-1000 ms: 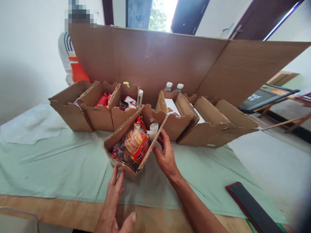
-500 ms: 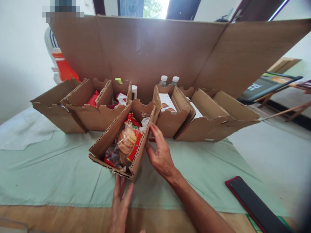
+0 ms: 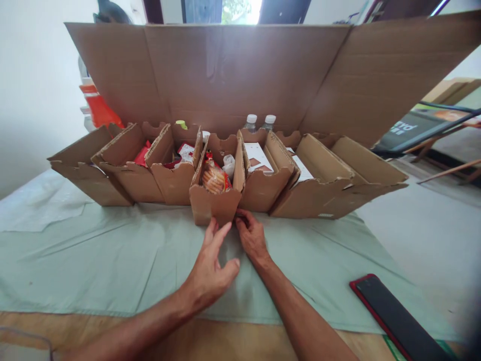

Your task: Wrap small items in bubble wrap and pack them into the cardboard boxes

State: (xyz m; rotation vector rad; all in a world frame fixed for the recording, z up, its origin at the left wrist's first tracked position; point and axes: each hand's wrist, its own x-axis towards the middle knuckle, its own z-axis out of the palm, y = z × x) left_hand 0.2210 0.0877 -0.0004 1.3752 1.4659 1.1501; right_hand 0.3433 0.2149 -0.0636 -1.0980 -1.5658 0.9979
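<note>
A narrow cardboard tray (image 3: pixel 210 203) holding a packet of round biscuits (image 3: pixel 214 178) and a small white bottle (image 3: pixel 228 164) stands in a row of similar cardboard trays on a pale green cloth (image 3: pixel 112 255). My left hand (image 3: pixel 212 263) has its fingers stretched out, the tips touching the tray's front wall. My right hand (image 3: pixel 251 235) rests on the cloth at the tray's lower right corner, fingers curled against the cardboard. Neither hand holds anything.
A big cardboard sheet (image 3: pixel 244 70) stands upright behind the trays. Two water bottles (image 3: pixel 259 122) and red packets (image 3: pixel 142 154) sit in the row. A dark phone with a red edge (image 3: pixel 394 316) lies at the right. An orange-and-white bottle (image 3: pixel 95 105) shows at the left.
The biscuit tray was angled out in front of the row; it has been pushed back and turned straight into the gap between the other trays. Both hands followed it forward.
</note>
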